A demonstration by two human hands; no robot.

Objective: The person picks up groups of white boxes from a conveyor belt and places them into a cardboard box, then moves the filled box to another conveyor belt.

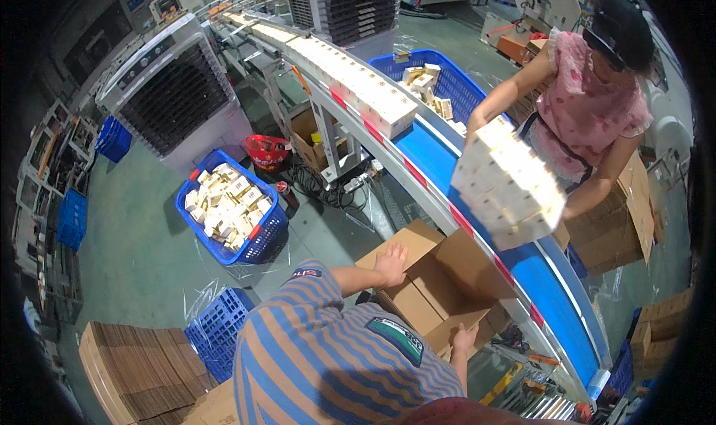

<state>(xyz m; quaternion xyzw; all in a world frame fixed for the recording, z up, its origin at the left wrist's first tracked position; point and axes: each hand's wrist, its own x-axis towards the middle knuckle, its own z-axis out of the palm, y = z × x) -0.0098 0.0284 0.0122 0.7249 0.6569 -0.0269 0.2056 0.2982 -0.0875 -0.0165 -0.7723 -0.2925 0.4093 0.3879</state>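
Left hand (391, 263) lies flat, fingers spread, on the open cardboard box (436, 291); right hand (464, 340) grips its lower flap, fingers curled, steadying it beside the blue conveyor (537, 283).

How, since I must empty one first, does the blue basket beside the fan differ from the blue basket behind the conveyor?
The basket beside the fan is heaped with small boxes; the basket behind the conveyor holds few. The former has red handles; the latter shows none. Both are blue mesh plastic.
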